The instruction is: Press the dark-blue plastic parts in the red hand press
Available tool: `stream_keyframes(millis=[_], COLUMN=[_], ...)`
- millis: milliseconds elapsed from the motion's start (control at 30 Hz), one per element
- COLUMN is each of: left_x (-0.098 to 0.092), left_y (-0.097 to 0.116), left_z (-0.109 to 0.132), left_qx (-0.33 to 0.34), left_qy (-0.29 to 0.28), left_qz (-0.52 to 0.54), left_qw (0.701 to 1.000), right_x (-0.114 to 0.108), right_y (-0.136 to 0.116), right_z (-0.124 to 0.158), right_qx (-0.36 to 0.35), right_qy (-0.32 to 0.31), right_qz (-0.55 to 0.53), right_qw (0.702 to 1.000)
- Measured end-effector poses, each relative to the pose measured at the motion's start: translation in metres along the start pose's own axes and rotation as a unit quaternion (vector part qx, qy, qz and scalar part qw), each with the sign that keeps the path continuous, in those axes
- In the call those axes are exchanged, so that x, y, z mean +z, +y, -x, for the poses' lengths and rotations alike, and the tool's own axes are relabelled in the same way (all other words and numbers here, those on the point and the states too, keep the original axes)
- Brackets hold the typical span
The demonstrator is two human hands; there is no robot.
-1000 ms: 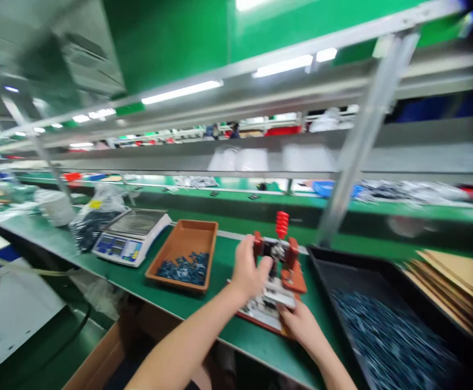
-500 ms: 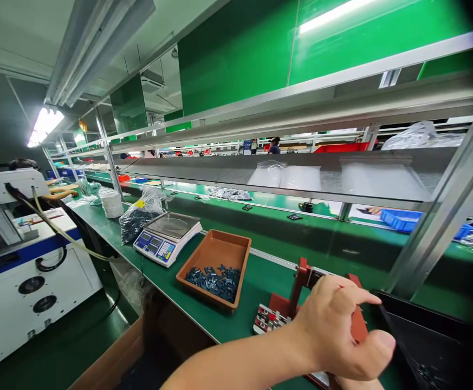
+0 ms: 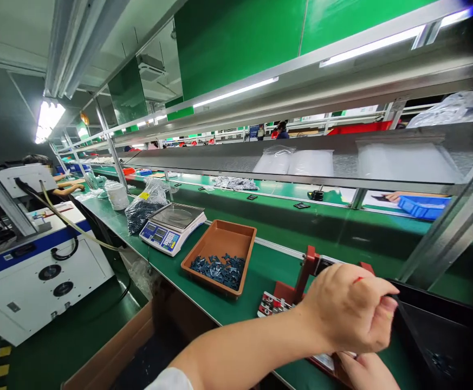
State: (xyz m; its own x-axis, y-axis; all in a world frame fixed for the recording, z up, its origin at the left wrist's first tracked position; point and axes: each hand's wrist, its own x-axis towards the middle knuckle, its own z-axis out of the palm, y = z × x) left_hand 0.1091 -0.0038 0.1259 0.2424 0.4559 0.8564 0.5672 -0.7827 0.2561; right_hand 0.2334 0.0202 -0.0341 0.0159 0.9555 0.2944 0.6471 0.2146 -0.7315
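My left hand (image 3: 345, 309) is curled into a fist above the corner of a black tray (image 3: 431, 330), with its fingers closed and nothing showing in them. My right hand (image 3: 362, 374) sits at the bottom edge of the view, mostly cut off, beside a red base board (image 3: 325, 365). On that board stands a red hand-press jig (image 3: 307, 276), partly hidden behind my left hand, with a metal fixture (image 3: 274, 303) at its foot. Small dark blue parts (image 3: 439, 363) lie in the black tray. More of them (image 3: 220, 272) lie in a terracotta tray (image 3: 236, 235) on the green bench (image 3: 260, 273).
A digital scale (image 3: 173, 227) and a bag of dark parts (image 3: 141, 214) stand further along the bench. A white machine (image 3: 37, 287) stands left, above a cardboard box (image 3: 114, 346). A co-worker's hand (image 3: 394, 197) rests near a blue crate (image 3: 423, 207) across the line.
The view has swung up from the jig to along the bench. My left hand has moved right over the black tray, and its spread fingers have curled shut. My right hand has dropped to the lower edge.
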Motion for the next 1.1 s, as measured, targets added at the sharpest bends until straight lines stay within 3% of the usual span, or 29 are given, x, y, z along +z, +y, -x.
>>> stream_keyframes(millis=[67, 133, 200, 267, 367, 467, 533, 600, 667, 700, 833, 900, 1033, 1100], left_x=[-0.006, -0.010, -0.012, -0.012, -0.015, -0.021, -0.026, -0.029, -0.027, -0.025, -0.011, -0.004, 0.005, 0.006], left_y=[-0.005, -0.010, -0.015, -0.020, -0.031, -0.053, -0.072, -0.089, -0.099, -0.101, -0.099, -0.099, -0.108, -0.110], left_z=[-0.024, -0.051, -0.072, -0.076, -0.037, 0.037, 0.085, 0.119, 0.138, 0.142, 0.143, 0.143, 0.150, 0.155], left_qx=[-0.042, -0.125, -0.182, -0.183, -0.140, -0.150, -0.209, -0.257, -0.288, -0.303, -0.383, -0.429, -0.538, -0.537], left_qy=[-0.009, -0.025, -0.054, -0.058, 0.028, 0.088, 0.029, -0.104, -0.205, -0.223, -0.175, -0.112, 0.078, 0.112], left_qz=[-0.007, 0.008, 0.044, 0.066, 0.048, 0.006, -0.019, 0.000, 0.036, 0.046, 0.037, 0.087, 0.271, 0.325], left_qw=[0.999, 0.992, 0.981, 0.979, 0.989, 0.985, 0.977, 0.961, 0.935, 0.925, 0.906, 0.892, 0.794, 0.770], right_x=[-0.005, -0.006, -0.004, -0.002, 0.002, 0.007, 0.010, 0.012, 0.014, 0.014, 0.012, 0.010, 0.013, 0.015], right_y=[0.012, 0.018, 0.019, 0.018, 0.015, 0.015, 0.017, 0.018, 0.018, 0.018, 0.021, 0.024, 0.031, 0.028], right_z=[0.005, 0.009, 0.011, 0.014, 0.018, 0.021, 0.020, 0.019, 0.018, 0.018, 0.022, 0.024, 0.022, 0.021], right_qx=[0.004, 0.012, 0.021, 0.013, -0.042, -0.078, -0.073, -0.065, -0.056, -0.053, -0.078, -0.101, -0.111, -0.103], right_qy=[-0.050, -0.086, -0.091, -0.069, -0.014, -0.004, -0.021, -0.023, -0.014, -0.009, 0.001, -0.005, 0.000, 0.008], right_qz=[-0.014, -0.018, -0.013, -0.012, -0.032, -0.038, -0.025, -0.015, -0.011, -0.010, -0.018, -0.022, -0.018, -0.018], right_qw=[0.999, 0.996, 0.996, 0.997, 0.998, 0.996, 0.997, 0.998, 0.998, 0.998, 0.997, 0.995, 0.994, 0.994])
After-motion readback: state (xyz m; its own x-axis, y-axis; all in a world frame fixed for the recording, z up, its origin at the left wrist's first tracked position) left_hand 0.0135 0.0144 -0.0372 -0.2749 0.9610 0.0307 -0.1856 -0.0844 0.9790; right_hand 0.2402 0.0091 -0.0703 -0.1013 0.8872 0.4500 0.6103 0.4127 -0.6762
